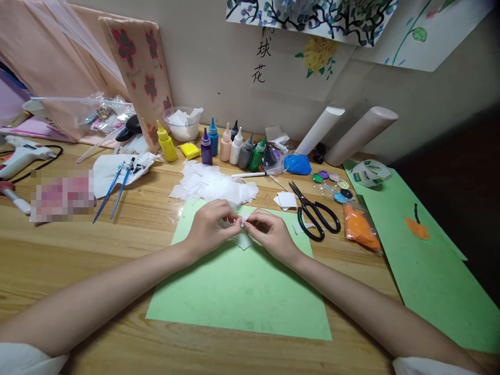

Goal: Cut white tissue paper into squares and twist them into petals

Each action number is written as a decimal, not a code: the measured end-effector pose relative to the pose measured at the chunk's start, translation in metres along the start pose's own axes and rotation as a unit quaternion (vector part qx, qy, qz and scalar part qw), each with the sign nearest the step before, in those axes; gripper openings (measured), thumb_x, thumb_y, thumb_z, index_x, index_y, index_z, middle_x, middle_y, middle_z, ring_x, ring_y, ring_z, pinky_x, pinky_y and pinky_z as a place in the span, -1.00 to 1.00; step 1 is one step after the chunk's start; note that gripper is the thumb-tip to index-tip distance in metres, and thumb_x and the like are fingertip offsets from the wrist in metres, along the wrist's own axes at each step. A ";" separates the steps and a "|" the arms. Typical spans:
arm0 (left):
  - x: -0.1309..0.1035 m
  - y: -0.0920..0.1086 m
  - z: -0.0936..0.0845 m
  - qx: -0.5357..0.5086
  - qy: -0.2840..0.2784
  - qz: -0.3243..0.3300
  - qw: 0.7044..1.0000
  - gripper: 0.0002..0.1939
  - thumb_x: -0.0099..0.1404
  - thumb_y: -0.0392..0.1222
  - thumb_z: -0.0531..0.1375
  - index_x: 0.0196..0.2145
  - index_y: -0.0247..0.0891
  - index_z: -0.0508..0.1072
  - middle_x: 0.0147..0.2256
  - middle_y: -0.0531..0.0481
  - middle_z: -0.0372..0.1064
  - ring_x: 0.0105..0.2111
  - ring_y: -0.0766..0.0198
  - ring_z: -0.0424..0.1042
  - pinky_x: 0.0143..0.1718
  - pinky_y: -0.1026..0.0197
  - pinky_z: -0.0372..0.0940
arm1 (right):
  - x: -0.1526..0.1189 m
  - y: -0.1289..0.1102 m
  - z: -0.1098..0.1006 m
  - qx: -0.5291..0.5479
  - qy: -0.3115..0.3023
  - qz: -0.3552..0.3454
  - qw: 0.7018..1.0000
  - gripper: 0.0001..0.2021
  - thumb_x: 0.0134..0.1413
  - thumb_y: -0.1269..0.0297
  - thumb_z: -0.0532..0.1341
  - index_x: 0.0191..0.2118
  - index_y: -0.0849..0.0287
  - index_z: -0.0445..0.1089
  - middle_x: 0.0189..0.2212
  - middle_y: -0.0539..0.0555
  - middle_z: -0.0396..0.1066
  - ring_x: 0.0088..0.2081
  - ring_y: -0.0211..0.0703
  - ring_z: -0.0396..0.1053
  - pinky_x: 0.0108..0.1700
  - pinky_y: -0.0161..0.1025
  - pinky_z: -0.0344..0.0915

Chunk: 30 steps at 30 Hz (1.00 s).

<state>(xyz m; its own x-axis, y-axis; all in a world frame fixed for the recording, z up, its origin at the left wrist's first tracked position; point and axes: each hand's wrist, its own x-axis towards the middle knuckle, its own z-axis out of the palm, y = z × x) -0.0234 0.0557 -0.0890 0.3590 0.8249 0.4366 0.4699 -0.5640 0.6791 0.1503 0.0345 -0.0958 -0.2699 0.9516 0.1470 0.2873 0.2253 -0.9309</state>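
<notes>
My left hand [214,225] and my right hand [272,234] meet above a green sheet of paper [238,291]. Between their pinched fingertips is a small piece of white tissue paper [244,217]; the fingers partly cover it. Just below, more white paper [243,240] shows against the green sheet. Behind my left hand spreads a pile of white tissue pieces [213,182]. A small stack of white paper squares [285,200] lies beyond my right hand, beside black-handled scissors [315,211] with their blades nearly together.
Several paint bottles [236,148] stand along the wall. Two paintbrushes [119,190] rest on stained tissue at left, near a hot glue gun [23,156]. An orange clay packet [360,227] and another green sheet [425,260] lie at right. Two tubes [361,135] lean against the wall.
</notes>
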 end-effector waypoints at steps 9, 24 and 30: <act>0.000 0.000 0.000 0.000 -0.006 0.005 1.000 -0.88 0.16 -0.27 0.17 -0.53 -0.28 0.37 -0.54 0.05 0.27 -0.48 0.35 0.25 -0.44 0.28 0.15 | 0.000 0.000 -0.001 0.003 0.003 0.005 1.000 -0.87 0.08 0.31 0.16 -0.41 0.19 0.41 -0.45 0.04 0.32 -0.41 -0.23 0.25 -0.39 -0.29 0.17; 0.000 0.001 -0.001 0.001 -0.006 -0.003 1.000 -0.89 0.14 -0.29 0.17 -0.53 -0.28 0.36 -0.54 0.06 0.26 -0.49 0.36 0.25 -0.45 0.29 0.14 | 0.001 -0.002 -0.002 0.006 -0.008 0.004 1.000 -0.83 0.09 0.33 0.13 -0.47 0.20 0.38 -0.48 0.02 0.29 -0.42 -0.24 0.24 -0.40 -0.30 0.14; -0.001 0.001 -0.001 0.001 -0.008 -0.001 1.000 -0.89 0.14 -0.29 0.17 -0.53 -0.27 0.37 -0.54 0.06 0.26 -0.48 0.35 0.25 -0.44 0.29 0.15 | 0.001 -0.001 -0.001 -0.001 -0.003 0.001 1.000 -0.85 0.07 0.32 0.15 -0.46 0.20 0.39 -0.48 0.04 0.31 -0.43 -0.22 0.24 -0.39 -0.29 0.17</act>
<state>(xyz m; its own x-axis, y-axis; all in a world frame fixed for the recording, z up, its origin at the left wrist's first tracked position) -0.0240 0.0547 -0.0878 0.3707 0.8257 0.4253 0.4717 -0.5618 0.6796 0.1509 0.0356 -0.0939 -0.2749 0.9508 0.1429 0.2904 0.2238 -0.9304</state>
